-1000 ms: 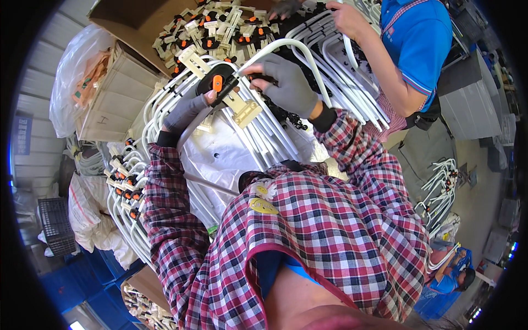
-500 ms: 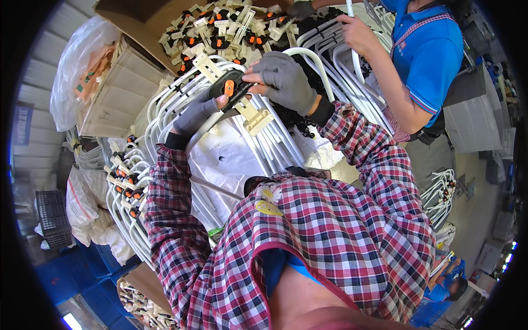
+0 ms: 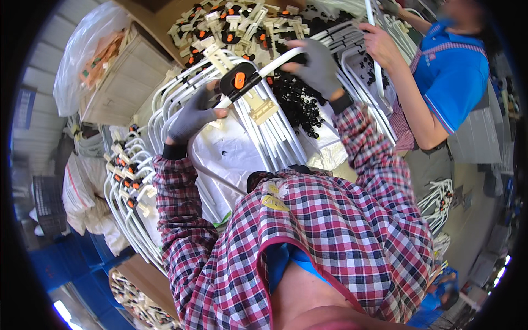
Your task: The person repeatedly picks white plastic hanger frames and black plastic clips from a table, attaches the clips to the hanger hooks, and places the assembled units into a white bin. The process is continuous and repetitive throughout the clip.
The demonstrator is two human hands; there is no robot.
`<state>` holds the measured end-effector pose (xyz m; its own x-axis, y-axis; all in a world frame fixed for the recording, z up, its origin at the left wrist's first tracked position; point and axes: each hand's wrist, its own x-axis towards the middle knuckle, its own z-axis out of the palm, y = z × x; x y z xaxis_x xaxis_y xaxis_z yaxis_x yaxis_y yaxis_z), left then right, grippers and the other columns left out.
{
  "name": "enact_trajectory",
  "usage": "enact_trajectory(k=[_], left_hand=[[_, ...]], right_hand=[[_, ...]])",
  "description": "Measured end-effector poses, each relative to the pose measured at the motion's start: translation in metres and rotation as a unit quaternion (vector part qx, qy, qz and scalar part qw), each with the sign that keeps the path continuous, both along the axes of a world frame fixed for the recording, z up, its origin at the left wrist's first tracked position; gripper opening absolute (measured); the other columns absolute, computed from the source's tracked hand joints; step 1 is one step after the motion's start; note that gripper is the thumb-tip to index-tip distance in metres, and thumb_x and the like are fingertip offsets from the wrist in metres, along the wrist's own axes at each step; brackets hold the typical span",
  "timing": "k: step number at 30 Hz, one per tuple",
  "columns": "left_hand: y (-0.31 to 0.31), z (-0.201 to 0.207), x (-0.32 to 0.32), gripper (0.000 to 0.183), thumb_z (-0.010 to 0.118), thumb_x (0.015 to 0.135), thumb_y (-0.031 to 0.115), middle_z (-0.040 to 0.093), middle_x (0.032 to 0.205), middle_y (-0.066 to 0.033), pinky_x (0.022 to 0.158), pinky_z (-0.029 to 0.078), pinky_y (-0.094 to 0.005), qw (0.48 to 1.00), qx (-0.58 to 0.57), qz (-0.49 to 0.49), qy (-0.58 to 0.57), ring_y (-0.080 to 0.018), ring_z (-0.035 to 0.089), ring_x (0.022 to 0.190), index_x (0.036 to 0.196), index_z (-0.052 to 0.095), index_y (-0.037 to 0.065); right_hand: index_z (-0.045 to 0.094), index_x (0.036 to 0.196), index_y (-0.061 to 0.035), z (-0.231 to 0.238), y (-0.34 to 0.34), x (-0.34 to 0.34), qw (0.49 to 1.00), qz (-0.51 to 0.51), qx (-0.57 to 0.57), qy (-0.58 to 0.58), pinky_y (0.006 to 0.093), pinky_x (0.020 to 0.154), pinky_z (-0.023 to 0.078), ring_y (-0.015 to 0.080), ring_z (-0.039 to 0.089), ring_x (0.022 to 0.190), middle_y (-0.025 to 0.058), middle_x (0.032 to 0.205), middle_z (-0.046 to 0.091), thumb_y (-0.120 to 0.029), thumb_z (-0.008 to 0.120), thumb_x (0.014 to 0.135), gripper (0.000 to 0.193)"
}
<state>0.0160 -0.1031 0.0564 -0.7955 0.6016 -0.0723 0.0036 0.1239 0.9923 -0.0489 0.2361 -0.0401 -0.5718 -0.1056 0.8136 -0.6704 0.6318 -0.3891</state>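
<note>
In a fingerless grey glove, my left hand is closed round a bent white metal tube, just below a black plastic fitting with an orange button. Cream plastic brackets stick out on both sides of this fitting. My right hand, gloved the same way, is at the tube's upper right bend. Its thumb and forefinger lie on either side of the tube, while the other fingers are partly hidden. Beneath my hands lies a stack of bent white tubes.
A carton beside a heap of cream, black and orange fittings is at the back. Small black parts lie loose at centre right. A co-worker in a blue shirt holds a white tube at right. Finished-looking tube frames pile up at left.
My right hand has moved off the black fitting, up and right onto the tube's bend. The fitting has shifted slightly right and up. My left hand stays on the tube below it.
</note>
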Motion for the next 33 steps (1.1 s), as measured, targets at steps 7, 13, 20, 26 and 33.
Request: enact_trajectory(k=[7,13,20,26,33], left_hand=[[-0.036,-0.075,0.128,0.075,0.071,0.083,0.004,0.058,0.108,-0.0055,0.081,0.051,-0.027,0.931,0.076,0.356,0.039,-0.0144,0.059,0.092,0.15,0.036,0.008],[0.028,-0.045,0.195,0.087,0.077,0.083,0.016,0.033,0.155,-0.0239,0.115,0.03,-0.0439,0.78,-0.017,0.476,0.406,-0.0369,0.036,0.142,0.154,0.028,0.005],[0.036,-0.011,0.209,0.078,0.075,0.086,0.023,0.04,0.148,-0.026,0.112,0.036,-0.0471,0.643,-0.17,0.507,0.548,-0.0419,0.043,0.135,0.148,0.033,-0.001],[-0.049,-0.12,0.24,0.071,0.065,0.086,0.001,0.065,0.117,-0.0206,0.07,0.056,-0.0361,0.627,-0.27,0.675,0.28,-0.0239,0.068,0.093,0.15,0.034,0.003],[-0.116,-0.23,0.324,0.057,0.058,0.089,0.01,0.068,0.098,-0.0243,0.078,0.051,-0.0493,0.626,-0.517,0.58,0.069,-0.0419,0.066,0.085,0.144,0.044,0.006]], right_hand=[[0.072,0.098,-0.0016,-0.273,0.09,0.155,0.819,-0.235,-0.227,-0.471,0.0369,0.065,0.05,0.0156,0.058,0.067,0.0075,0.078,0.069,-0.03,0.075,0.085,0.032],[0.068,0.073,-0.001,-0.235,0.092,0.108,0.817,-0.153,-0.347,-0.434,0.0302,0.057,0.041,0.0113,0.051,0.06,-0.0012,0.063,0.056,-0.04,0.064,0.096,0.045],[0.066,0.12,-0.005,-0.032,-0.118,0.159,0.754,0.467,-0.087,-0.453,0.0253,0.067,0.048,0.0093,0.06,0.072,0.0015,0.084,0.065,-0.021,0.061,0.093,0.032],[0.063,0.127,-0.0057,-0.018,-0.135,0.18,0.554,0.635,0.242,-0.481,0.0375,0.101,0.045,0.029,0.061,0.115,0.0154,0.122,0.066,-0.037,0.061,0.095,0.045],[0.064,0.122,0.0008,-0.115,-0.077,0.146,0.626,0.375,-0.046,-0.682,0.0293,0.091,0.051,0.0175,0.067,0.1,0.0096,0.107,0.071,-0.025,0.061,0.098,0.035]])
